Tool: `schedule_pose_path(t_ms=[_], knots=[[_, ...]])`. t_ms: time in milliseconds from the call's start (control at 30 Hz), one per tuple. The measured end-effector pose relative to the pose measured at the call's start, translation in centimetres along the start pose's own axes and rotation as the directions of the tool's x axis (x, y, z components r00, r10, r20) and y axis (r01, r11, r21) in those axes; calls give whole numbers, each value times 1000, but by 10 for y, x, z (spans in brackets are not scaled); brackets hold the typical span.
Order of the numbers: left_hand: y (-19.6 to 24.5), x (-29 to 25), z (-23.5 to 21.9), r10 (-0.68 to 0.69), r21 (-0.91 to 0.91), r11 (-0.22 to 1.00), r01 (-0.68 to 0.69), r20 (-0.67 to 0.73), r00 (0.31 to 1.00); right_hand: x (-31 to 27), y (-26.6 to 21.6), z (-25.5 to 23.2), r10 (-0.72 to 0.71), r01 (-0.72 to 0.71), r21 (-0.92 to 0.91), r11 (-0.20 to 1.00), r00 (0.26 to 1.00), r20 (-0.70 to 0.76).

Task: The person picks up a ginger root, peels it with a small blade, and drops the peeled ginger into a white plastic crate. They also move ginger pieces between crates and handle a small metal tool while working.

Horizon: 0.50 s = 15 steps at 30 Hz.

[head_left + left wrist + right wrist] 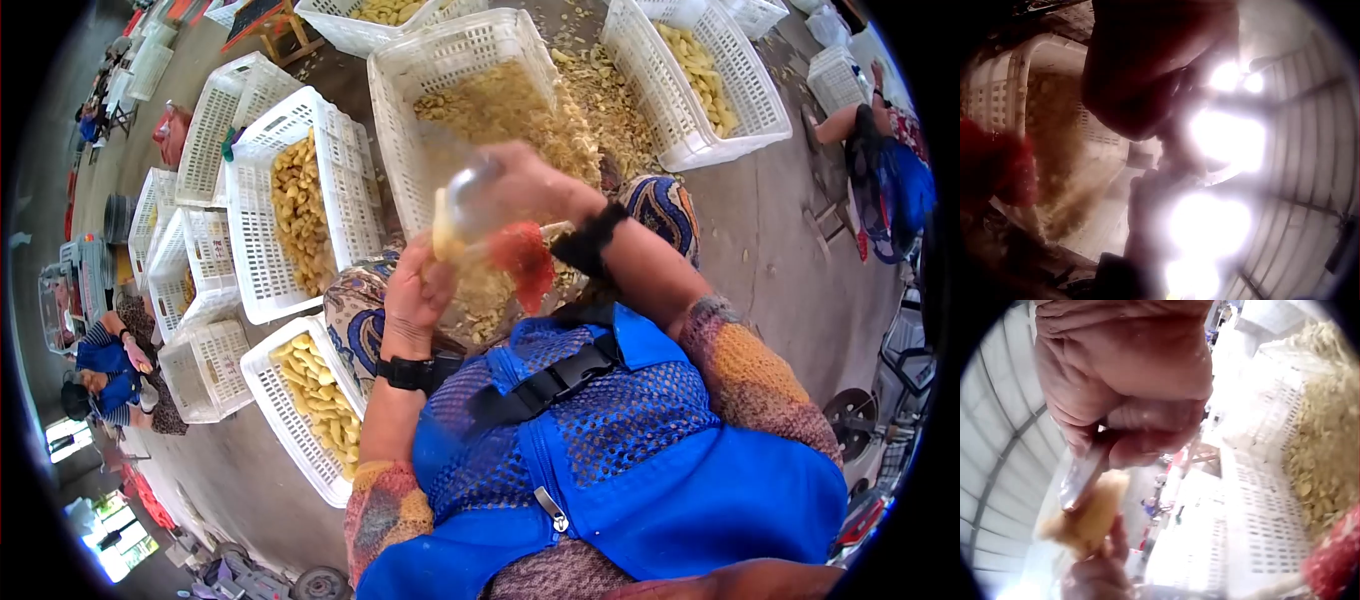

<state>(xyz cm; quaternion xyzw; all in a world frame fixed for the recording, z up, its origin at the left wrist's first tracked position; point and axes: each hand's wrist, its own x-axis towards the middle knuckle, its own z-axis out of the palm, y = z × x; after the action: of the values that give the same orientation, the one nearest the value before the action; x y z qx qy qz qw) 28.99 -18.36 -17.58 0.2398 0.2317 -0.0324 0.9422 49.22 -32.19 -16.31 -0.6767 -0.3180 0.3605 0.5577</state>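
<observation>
My left hand (422,270) holds a pale yellow peeled piece (443,233) upright in front of my chest. My right hand (525,183), blurred, grips a metal blade (472,190) against the piece's top. In the right wrist view the right hand (1125,394) pinches the blade (1082,476), whose tip lies on the yellow piece (1090,515), and fingers of the left hand (1094,575) hold the piece from below. A red mesh rag (524,262) hangs under the right wrist. The left wrist view is glare-washed, so only a dark hand (1147,75) shows.
A white crate (395,80) of peelings stands just ahead of my knees. White crates of yellow pieces stand at left (250,215), lower left (285,430) and upper right (655,120). People sit at the left (105,375) and at the right (885,170).
</observation>
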Motion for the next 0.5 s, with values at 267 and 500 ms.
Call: schedule_pose_path(t_ms=[267, 500], knots=[[3, -2, -7, 33, -34, 999, -32, 22, 999, -2, -17, -9, 42, -49, 113, 992, 997, 61], [1, -11, 6, 41, 175, 984, -38, -13, 999, 16, -5, -30, 207, -200, 64, 978, 966, -156]])
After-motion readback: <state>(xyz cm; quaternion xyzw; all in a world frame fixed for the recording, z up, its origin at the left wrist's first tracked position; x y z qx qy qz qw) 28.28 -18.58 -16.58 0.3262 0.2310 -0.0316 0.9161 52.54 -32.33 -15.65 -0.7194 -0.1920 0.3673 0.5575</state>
